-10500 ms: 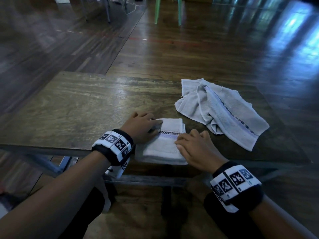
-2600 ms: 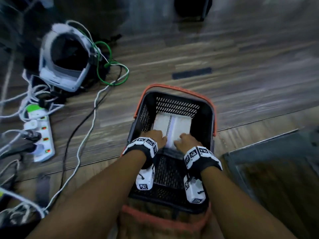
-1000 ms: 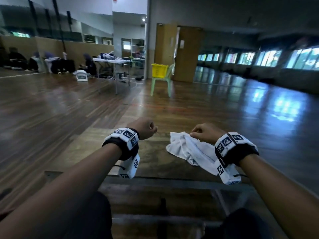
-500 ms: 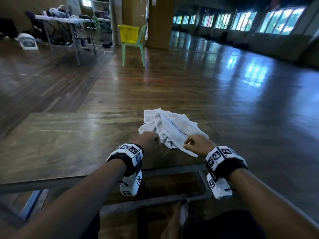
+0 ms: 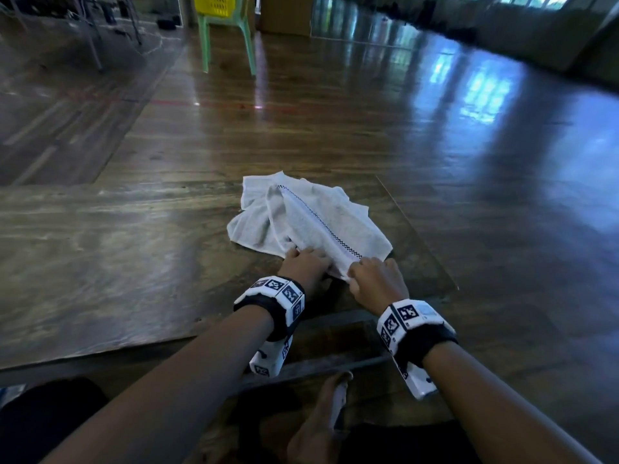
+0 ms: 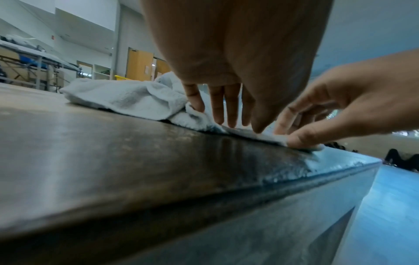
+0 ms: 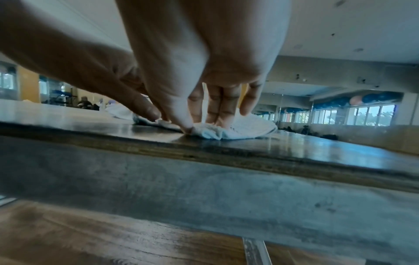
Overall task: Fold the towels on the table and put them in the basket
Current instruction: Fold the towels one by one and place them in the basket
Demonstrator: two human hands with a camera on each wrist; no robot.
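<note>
While the crumpled white terry towel with a thin checkered band [image 5: 311,219] lies unfolded on the right part of the dark wooden worktop [image 5: 110,262], both hands meet at its near edge. The left hand [image 5: 303,264] reaches down with its fingers [image 6: 229,107] nearly straight and slightly spread, their tips pressing into the cloth where it bunches; whether the thumb has any cloth under it cannot be told. Just beside it, the right hand [image 5: 376,279] has its fingers [image 7: 217,109] curled downward, and the thumb tip meets them at the towel's near corner, pinching a small fold of fabric against the worktop. In the left wrist view the right hand [image 6: 340,111] shows the same pinch at the cloth's low end. The rest of the towel spreads away from the hands toward the far edge, its checkered band running diagonally. Beyond the worktop, a pale green plastic chair [image 5: 227,38] carries a yellow plastic basket [image 5: 217,3] on the glossy wooden floor [image 5: 435,128].
</note>
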